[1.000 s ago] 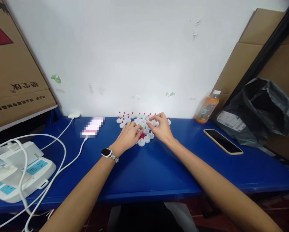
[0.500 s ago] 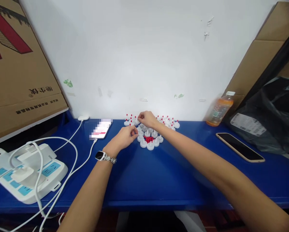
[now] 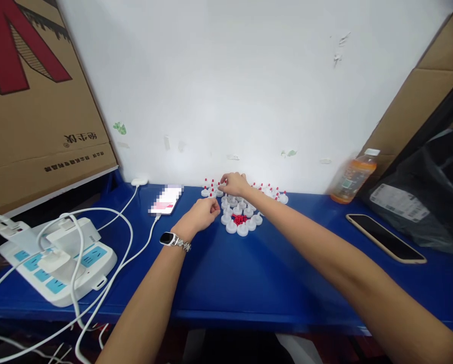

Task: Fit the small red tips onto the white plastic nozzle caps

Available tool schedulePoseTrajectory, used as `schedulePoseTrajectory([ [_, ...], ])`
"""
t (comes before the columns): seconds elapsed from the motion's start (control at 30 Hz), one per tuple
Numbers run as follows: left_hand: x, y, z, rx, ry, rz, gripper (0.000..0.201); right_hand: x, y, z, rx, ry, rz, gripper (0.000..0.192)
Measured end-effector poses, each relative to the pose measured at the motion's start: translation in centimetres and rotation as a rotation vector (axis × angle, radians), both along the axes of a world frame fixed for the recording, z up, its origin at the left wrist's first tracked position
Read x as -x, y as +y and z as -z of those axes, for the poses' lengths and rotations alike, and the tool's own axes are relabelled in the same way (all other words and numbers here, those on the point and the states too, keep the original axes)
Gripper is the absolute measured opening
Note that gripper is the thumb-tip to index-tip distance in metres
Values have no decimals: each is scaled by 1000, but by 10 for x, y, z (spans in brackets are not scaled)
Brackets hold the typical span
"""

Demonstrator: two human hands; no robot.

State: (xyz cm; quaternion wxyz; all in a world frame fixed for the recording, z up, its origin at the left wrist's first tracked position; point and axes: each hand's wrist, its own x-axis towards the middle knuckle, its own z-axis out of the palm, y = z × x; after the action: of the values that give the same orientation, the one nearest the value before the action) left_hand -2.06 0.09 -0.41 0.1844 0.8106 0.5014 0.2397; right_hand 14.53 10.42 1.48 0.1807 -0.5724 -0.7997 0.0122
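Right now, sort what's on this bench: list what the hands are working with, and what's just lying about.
In hand:
- left hand
- right hand
- white caps
- red plugs
- capped pieces

Lying about:
- power strip
- charging phone
- dark phone
- orange bottle
- black bag

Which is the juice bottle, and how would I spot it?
Look along the blue table to its far right, against the white wall. The bottle stands upright beside the cardboard. It alone holds orange drink and has a white cap.
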Motion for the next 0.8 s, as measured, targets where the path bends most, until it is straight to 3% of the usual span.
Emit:
schedulePoseTrajectory([
  [0.13,0,0,1,-3,10,2,12,11,8,4,24,20,30,15],
  [0.27,-1,-2,-2,-62,5,-1,18,0,-2,3,-29,112,47,17],
  [0.47,-22,-10,-10,-231,-116,-3,25,-43,-65,-3,-114,570,-171,13],
  [0.63,-45,-21,-5,-275,-115,76,29,-64,-119,10,-91,635,-242,16],
  [0.8,-57,-30,-3,-385,74,160,29,-67,-137,18,-63,719,-295,19],
])
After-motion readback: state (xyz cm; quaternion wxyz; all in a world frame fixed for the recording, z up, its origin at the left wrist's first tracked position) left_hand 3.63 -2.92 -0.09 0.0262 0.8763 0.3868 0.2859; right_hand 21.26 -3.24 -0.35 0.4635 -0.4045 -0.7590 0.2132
